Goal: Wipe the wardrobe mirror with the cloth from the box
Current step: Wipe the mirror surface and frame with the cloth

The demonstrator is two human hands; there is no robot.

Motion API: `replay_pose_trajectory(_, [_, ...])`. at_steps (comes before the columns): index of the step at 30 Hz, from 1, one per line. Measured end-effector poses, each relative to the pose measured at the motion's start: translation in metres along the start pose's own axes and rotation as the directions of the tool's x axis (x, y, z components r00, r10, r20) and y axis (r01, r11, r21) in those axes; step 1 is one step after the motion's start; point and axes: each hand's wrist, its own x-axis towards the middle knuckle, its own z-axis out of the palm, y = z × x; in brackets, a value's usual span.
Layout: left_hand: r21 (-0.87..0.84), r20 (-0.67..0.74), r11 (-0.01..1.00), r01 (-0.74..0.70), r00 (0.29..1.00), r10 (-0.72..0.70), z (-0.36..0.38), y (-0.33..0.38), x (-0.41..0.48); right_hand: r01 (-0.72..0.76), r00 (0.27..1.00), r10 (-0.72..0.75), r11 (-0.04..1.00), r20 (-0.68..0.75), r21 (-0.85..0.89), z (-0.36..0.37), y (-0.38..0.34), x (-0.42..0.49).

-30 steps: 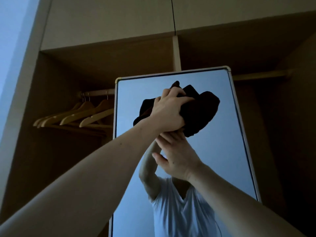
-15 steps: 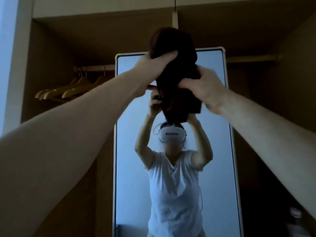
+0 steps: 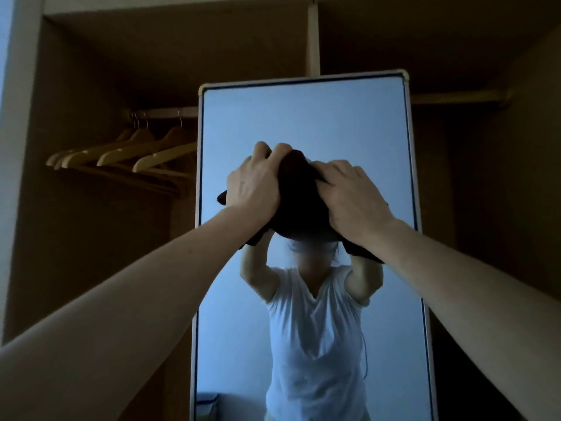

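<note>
As my left hand (image 3: 253, 183) and right hand (image 3: 352, 199) hold the dark cloth (image 3: 299, 202) up at the wardrobe mirror (image 3: 303, 117), fingers (image 3: 334, 170) curled into it, it looks soft, light, limp; I'd grip its bunched middle.

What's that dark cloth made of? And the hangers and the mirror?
Cloth: soft dark fabric, likely; it bunches and droops between the left hand and right hand. Hangers: probably smooth pale wood with metal hooks. Mirror: shiny glass, reflecting the person; white frame, plastic or painted metal.

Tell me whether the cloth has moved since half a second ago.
Yes: the cloth has dropped from across the top edge of the mirror to well below it.
</note>
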Motion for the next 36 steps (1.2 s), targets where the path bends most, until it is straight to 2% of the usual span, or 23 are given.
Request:
replay_pose_trajectory(2, [0.019, 0.03, 0.999, -0.046, 0.999, 0.045, 0.01, 0.001, -0.023, 0.013, 1.0, -0.013, 0.999, 0.002, 0.034, 0.003, -0.007, -0.027])
replay_pose_trajectory(4, [-0.003, 0.098, 0.987, -0.161, 0.982, 0.16, 0.019, -0.003, -0.054, 0.053, 0.998, -0.055, 0.997, 0.032, 0.052, 0.004, -0.014, -0.064])
replay_pose_trajectory(7, [-0.019, 0.217, 0.924, -0.381, 0.901, 0.376, 0.026, -0.006, -0.097, 0.163, 0.977, -0.167, 0.986, 0.135, 0.044, 0.006, -0.022, -0.116])
replay_pose_trajectory(8, [-0.045, 0.273, 0.929, -0.368, 0.89, 0.366, 0.025, -0.004, -0.099, 0.195, 0.966, -0.198, 0.98, 0.164, 0.036, 0.003, -0.021, -0.125])
replay_pose_trajectory(10, [-0.111, 0.305, 0.972, -0.209, 0.923, 0.233, 0.017, 0.002, -0.082, 0.214, 0.961, -0.206, 0.977, 0.185, -0.021, -0.009, -0.012, -0.119])
replay_pose_trajectory(11, [-0.143, 0.302, 0.987, -0.072, 0.947, 0.113, 0.01, 0.005, -0.065, 0.179, 0.967, -0.162, 0.981, 0.197, -0.071, -0.018, -0.007, -0.108])
replay_pose_trajectory(13, [-0.256, 0.238, 0.942, 0.218, 0.959, -0.157, -0.001, 0.006, -0.024, -0.021, 0.975, 0.056, 0.987, 0.215, -0.161, -0.039, 0.005, -0.076])
replay_pose_trajectory(14, [-0.339, 0.221, 0.87, 0.358, 0.929, -0.296, -0.006, 0.003, -0.001, -0.176, 0.957, 0.206, 0.972, 0.203, -0.158, -0.048, 0.015, -0.057])
replay_pose_trajectory(16, [-0.495, 0.234, 0.654, 0.572, 0.812, -0.534, -0.022, 0.006, 0.039, -0.467, 0.867, 0.46, 0.884, 0.193, -0.01, -0.061, 0.033, -0.017])
replay_pose_trajectory(17, [-0.593, 0.268, 0.506, 0.627, 0.746, -0.61, -0.028, 0.009, 0.053, -0.571, 0.812, 0.548, 0.818, 0.203, 0.075, -0.066, 0.038, 0.002])
replay_pose_trajectory(18, [-0.691, 0.283, 0.366, 0.623, 0.7, -0.656, -0.031, 0.016, 0.061, -0.64, 0.768, 0.613, 0.748, 0.187, 0.176, -0.069, 0.039, 0.02])
replay_pose_trajectory(19, [-0.761, 0.26, 0.297, 0.577, 0.69, -0.676, -0.031, 0.026, 0.064, -0.663, 0.745, 0.648, 0.695, 0.158, 0.278, -0.07, 0.035, 0.035])
replay_pose_trajectory(20, [-0.747, 0.11, 0.448, 0.491, 0.756, -0.645, -0.027, 0.034, 0.062, -0.645, 0.749, 0.652, 0.673, 0.122, 0.362, -0.069, 0.027, 0.043])
replay_pose_trajectory(21, [-0.61, -0.053, 0.699, 0.373, 0.861, -0.506, -0.02, 0.04, 0.053, -0.581, 0.794, 0.602, 0.706, 0.089, 0.405, -0.065, 0.016, 0.045])
replay_pose_trajectory(22, [-0.394, -0.148, 0.891, 0.225, 0.941, -0.303, -0.009, 0.04, 0.041, -0.499, 0.854, 0.516, 0.778, 0.066, 0.382, -0.058, 0.007, 0.042])
replay_pose_trajectory(23, [-0.183, -0.193, 0.979, 0.087, 0.974, -0.123, 0.003, 0.035, 0.03, -0.426, 0.902, 0.426, 0.855, 0.069, 0.296, -0.046, 0.001, 0.032])
replay_pose_trajectory(24, [-0.041, -0.211, 0.999, -0.009, 0.978, 0.001, 0.016, 0.023, 0.021, -0.366, 0.931, 0.358, 0.914, 0.075, 0.177, -0.03, -0.001, 0.019])
replay_pose_trajectory(26, [0.15, -0.272, 0.977, -0.153, 0.943, 0.19, 0.035, 0.002, 0.012, -0.31, 0.95, 0.309, 0.95, 0.047, 0.025, -0.004, 0.002, -0.008])
replay_pose_trajectory(29, [0.234, -0.377, 0.933, -0.275, 0.858, 0.348, 0.038, -0.005, 0.008, -0.346, 0.938, 0.346, 0.938, 0.004, -0.005, 0.008, -0.004, -0.022])
replay_pose_trajectory(32, [0.244, -0.383, 0.911, -0.331, 0.831, 0.404, 0.032, -0.004, 0.005, -0.365, 0.93, 0.367, 0.93, 0.025, -0.054, 0.0, -0.014, -0.024])
replay_pose_trajectory(36, [0.271, -0.31, 0.913, -0.305, 0.87, 0.383, 0.033, -0.01, -0.021, -0.382, 0.921, 0.386, 0.921, 0.056, -0.073, -0.002, -0.028, -0.046])
